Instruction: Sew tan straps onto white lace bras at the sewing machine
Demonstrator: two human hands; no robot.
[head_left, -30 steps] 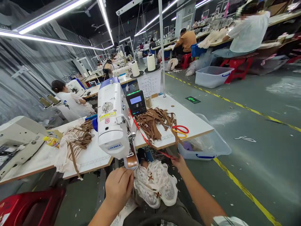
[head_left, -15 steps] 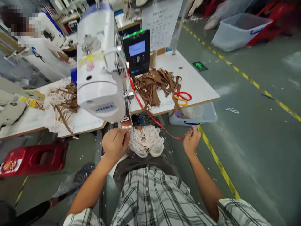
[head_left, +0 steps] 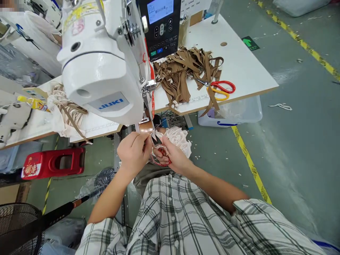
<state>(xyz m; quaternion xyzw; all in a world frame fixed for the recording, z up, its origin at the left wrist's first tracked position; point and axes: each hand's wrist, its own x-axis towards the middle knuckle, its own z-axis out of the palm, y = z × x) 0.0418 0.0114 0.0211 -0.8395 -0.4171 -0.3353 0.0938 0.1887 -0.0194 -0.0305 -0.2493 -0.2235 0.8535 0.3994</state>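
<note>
Green workshop floor (head_left: 212,180), crossed by yellow-and-black tape (head_left: 251,168), surrounds a white worktable (head_left: 245,67) that carries a large white JUKI sewing machine (head_left: 92,74). Below the machine head, the person's left hand (head_left: 134,150) is closed, fingertips pinched together beside a copper-coloured part (head_left: 146,127); whatever is between them is too small to make out. The right hand (head_left: 174,156) grips small dark-bladed snips (head_left: 156,140), their blades close to the left fingertips. Partly behind the right hand, a cream lace garment (head_left: 180,140) lies above the person's lap. On the table, right of the machine, brown straps (head_left: 180,78) lie heaped beneath a lit control panel (head_left: 160,28), with red-and-yellow-handled scissors (head_left: 219,90) beside them. Under the table's right edge stands a clear plastic bin (head_left: 239,113); a red stool (head_left: 55,162) is at the left
</note>
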